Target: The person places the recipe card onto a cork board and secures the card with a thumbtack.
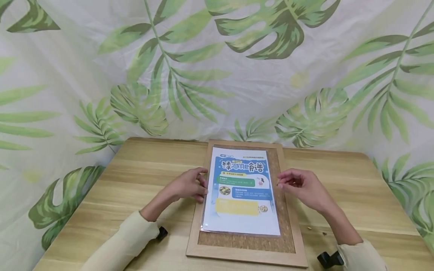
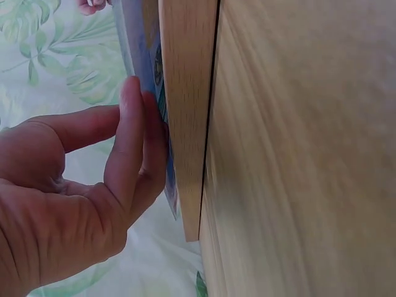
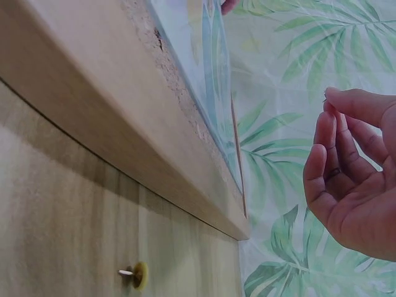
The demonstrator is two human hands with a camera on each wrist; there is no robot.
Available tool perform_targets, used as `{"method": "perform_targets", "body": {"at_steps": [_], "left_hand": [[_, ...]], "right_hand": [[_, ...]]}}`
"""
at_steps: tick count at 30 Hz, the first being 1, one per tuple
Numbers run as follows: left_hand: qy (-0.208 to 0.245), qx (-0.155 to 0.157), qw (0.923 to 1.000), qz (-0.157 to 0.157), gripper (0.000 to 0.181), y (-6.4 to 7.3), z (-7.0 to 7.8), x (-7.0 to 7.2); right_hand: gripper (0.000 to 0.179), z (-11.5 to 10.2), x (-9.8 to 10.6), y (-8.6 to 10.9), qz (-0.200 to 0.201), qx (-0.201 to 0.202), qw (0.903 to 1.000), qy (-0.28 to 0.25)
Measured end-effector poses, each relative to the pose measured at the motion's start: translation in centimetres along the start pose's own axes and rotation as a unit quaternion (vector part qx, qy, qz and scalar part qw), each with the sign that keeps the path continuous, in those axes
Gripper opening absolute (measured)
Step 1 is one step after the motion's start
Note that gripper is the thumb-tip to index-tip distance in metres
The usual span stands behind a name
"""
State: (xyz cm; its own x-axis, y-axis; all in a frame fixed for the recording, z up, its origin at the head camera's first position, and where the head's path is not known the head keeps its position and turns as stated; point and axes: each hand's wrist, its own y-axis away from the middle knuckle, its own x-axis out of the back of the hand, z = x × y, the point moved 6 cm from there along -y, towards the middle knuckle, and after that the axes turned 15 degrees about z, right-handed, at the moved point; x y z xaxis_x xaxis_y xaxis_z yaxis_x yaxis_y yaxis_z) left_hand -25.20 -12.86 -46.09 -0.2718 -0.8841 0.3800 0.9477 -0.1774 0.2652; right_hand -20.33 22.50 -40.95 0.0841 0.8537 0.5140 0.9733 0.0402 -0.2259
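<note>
A laminated sheet (image 1: 244,222) printed in blue, green and yellow lies on a cork board (image 1: 288,233) with a wooden frame (image 1: 244,256). Beside the sheet's left edge is my left hand (image 1: 190,184); in the left wrist view its loosely bent fingertips (image 2: 131,93) rest at that edge, over the frame. My right hand (image 1: 305,186) is raised over the board's right side. Between thumb and forefinger it pinches a thumbtack (image 3: 325,96), mostly hidden, with only a fine tip showing.
On the wooden table (image 1: 149,214), right of the board, lies a loose brass thumbtack (image 3: 141,276) on its side, with another small dark piece (image 1: 324,233) close by. A leaf-print curtain (image 1: 254,90) hangs behind the table and at both sides.
</note>
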Motion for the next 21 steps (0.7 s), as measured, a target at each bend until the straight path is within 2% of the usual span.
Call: {"method": "perform_targets", "body": {"at_steps": [9,21], "left_hand": [[-0.019,-0.002,0.9998,0.005,0.082,-0.7,0.5,-0.9],[-0.077,-0.026,0.9965,0.020,0.083,-1.2,1.2,-1.4]], "right_hand": [[0.024,0.0,-0.7,-0.9,-0.007,0.001,0.9999,0.009],[0.024,-0.5,-1.9,-3.7,-0.022,0.001,0.9997,0.005]]}}
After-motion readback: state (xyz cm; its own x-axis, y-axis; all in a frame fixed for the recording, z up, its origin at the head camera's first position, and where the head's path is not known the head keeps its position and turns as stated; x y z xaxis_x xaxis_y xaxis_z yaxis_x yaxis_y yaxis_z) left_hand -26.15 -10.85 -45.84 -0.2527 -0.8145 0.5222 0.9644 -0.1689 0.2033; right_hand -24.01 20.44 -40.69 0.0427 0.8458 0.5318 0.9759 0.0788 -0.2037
